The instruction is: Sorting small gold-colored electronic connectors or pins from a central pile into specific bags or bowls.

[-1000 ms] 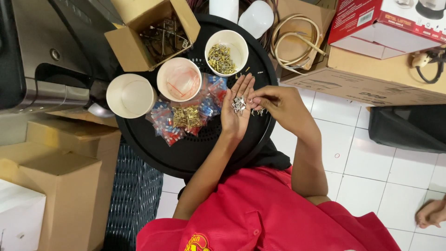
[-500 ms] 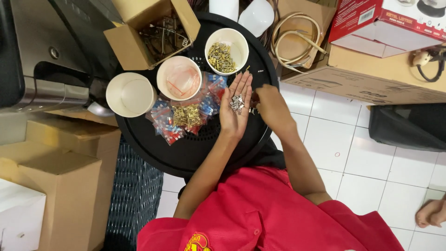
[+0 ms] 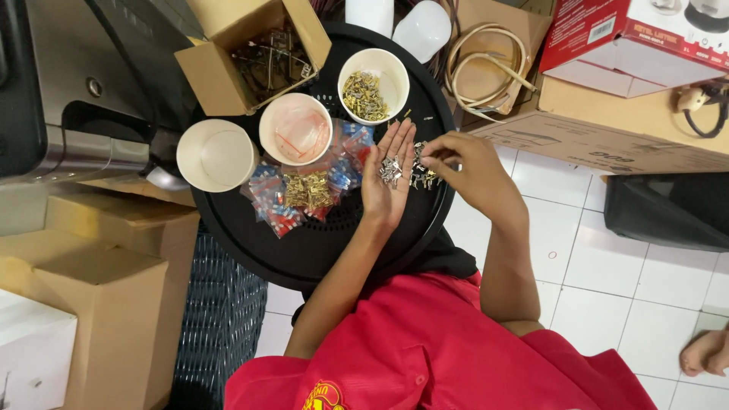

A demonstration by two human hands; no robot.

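Tray [image 3: 250, 243] black, round, on tiled floor | left hand [image 3: 389, 178] open, cupping metal terminals [image 3: 391, 168] | right hand [image 3: 465, 168] seemingly pinching one.

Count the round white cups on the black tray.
3: an empty cup at left, a cup with plastic bags in the middle, a cup of brass terminals above the left hand.

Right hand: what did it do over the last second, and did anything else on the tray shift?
The right hand left the palm, dipped toward the black tray, and is now back beside the small metal pieces at the open left hand. That palm stayed flat with its pile; the cups and bags did not move.
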